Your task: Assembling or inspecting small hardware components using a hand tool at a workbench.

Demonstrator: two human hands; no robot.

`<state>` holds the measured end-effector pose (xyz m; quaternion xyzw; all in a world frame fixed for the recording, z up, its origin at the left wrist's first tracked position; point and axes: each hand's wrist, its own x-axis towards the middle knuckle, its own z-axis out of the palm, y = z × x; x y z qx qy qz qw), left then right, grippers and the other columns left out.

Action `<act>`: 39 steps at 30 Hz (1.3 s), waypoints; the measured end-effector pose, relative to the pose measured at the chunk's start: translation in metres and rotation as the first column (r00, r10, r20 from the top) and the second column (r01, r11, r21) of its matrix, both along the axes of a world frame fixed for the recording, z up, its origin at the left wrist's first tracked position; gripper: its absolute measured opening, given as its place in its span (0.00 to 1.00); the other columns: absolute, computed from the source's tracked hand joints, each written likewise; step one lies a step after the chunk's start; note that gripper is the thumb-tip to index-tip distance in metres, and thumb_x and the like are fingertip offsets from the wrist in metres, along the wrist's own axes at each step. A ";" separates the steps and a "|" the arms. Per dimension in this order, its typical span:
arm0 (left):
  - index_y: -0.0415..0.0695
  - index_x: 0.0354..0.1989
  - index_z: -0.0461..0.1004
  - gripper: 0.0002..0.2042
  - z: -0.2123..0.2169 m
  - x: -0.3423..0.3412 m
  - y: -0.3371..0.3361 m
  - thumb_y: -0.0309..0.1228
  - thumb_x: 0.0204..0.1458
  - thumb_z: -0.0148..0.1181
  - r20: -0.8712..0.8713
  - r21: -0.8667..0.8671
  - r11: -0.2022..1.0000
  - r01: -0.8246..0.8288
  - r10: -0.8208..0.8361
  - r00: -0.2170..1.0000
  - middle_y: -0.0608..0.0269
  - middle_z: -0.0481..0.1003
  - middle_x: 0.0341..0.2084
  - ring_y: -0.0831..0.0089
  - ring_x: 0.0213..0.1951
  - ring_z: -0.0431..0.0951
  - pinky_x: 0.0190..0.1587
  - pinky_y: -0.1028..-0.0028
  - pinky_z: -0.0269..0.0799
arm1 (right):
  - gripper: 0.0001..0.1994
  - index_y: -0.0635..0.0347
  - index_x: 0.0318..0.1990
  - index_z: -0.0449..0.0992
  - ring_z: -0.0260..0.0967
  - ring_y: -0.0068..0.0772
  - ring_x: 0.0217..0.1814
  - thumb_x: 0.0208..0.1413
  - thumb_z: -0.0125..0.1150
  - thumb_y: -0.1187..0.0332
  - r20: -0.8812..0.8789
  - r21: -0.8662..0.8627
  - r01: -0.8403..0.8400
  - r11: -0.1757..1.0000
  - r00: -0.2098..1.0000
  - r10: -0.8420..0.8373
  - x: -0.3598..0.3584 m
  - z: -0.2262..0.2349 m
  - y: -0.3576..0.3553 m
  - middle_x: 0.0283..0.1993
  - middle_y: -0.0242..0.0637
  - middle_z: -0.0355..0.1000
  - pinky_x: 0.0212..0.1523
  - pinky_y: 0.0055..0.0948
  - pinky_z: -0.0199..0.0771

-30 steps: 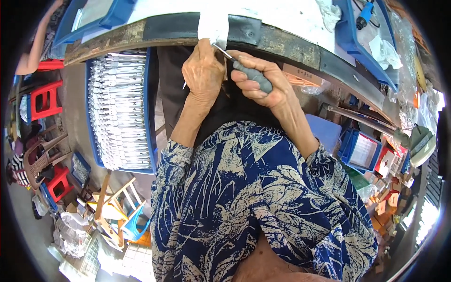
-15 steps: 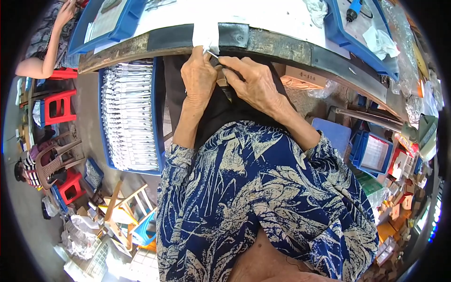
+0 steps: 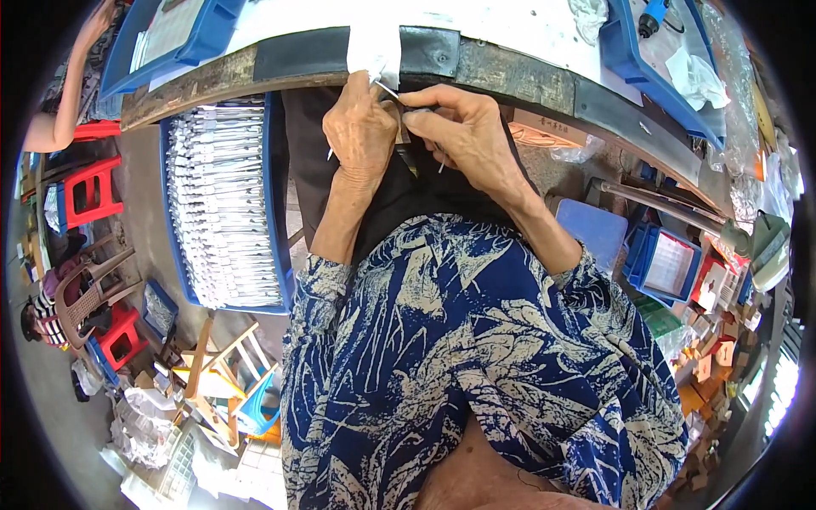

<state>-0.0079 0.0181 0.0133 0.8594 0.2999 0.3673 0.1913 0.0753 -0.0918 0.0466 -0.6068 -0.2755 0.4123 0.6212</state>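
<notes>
At the bench edge my left hand (image 3: 359, 127) is closed in a pinch, right by a white strip (image 3: 374, 51) that hangs over the edge. A thin pale rod (image 3: 387, 88) spans the gap from its fingertips to my right hand (image 3: 463, 132). The right fingers are also pinched, gripping the rod's other end. Below the right fingers pokes a slim silvery tip (image 3: 441, 167); whether it belongs to the same piece I cannot tell. A small pale tip (image 3: 330, 155) shows beside my left hand. The fingers hide most of what lies between them.
A blue crate (image 3: 225, 204) full of thin white-and-silver pieces stands left of my lap. Blue trays (image 3: 200, 47) sit on the bench (image 3: 518, 81), the right one with a blue power tool (image 3: 653, 17). Another person's arm (image 3: 68, 98) is at far left.
The whole view has shifted slightly. My right hand has turned a little, and a silvery tip now shows below its fingers. A pale tip has appeared beside my left hand.
</notes>
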 end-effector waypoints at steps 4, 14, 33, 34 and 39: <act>0.38 0.25 0.66 0.08 -0.002 0.001 0.000 0.20 0.35 0.56 -0.015 0.096 0.995 -0.004 0.005 1.000 0.54 0.70 0.18 0.58 0.21 0.73 0.22 0.68 0.69 | 0.09 0.65 0.37 0.74 0.58 0.15 0.14 0.48 0.58 0.71 -0.335 -0.053 0.003 0.999 0.942 -0.020 0.002 0.011 0.000 0.18 0.32 0.65 0.10 0.14 0.52; 0.36 0.29 0.69 0.03 -0.003 0.003 0.001 0.21 0.45 0.51 -0.024 0.049 0.999 -0.021 0.022 0.999 0.49 0.70 0.21 0.53 0.24 0.73 0.25 0.65 0.68 | 0.15 0.63 0.47 0.66 0.56 0.21 0.12 0.51 0.55 0.73 -0.886 0.101 -0.073 0.992 0.448 0.123 0.016 -0.015 0.000 0.23 0.39 0.65 0.08 0.16 0.52; 0.37 0.37 0.68 0.07 -0.007 -0.005 0.014 0.24 0.51 0.48 -0.041 -0.115 0.992 0.050 -0.055 0.998 0.50 0.68 0.15 0.59 0.18 0.72 0.22 0.69 0.65 | 0.14 0.61 0.43 0.75 0.60 0.14 0.16 0.50 0.59 0.65 -0.155 0.136 -0.080 0.987 0.983 0.102 0.016 -0.045 0.002 0.19 0.29 0.67 0.13 0.12 0.56; 0.37 0.37 0.68 0.07 -0.007 -0.005 0.014 0.24 0.52 0.48 -0.049 -0.111 0.993 0.046 -0.051 0.997 0.51 0.68 0.15 0.59 0.18 0.72 0.22 0.69 0.66 | 0.14 0.61 0.43 0.75 0.60 0.14 0.16 0.50 0.59 0.66 -0.138 0.130 -0.084 0.988 0.985 0.102 0.016 -0.045 0.002 0.19 0.29 0.67 0.13 0.12 0.56; 0.37 0.37 0.69 0.07 -0.006 -0.006 0.013 0.24 0.52 0.48 -0.046 -0.116 0.992 0.042 -0.048 0.998 0.52 0.69 0.15 0.58 0.19 0.72 0.23 0.69 0.66 | 0.13 0.59 0.43 0.75 0.60 0.14 0.15 0.49 0.59 0.66 -0.004 0.086 -0.096 0.992 0.995 0.097 0.017 -0.034 0.000 0.18 0.29 0.67 0.14 0.14 0.57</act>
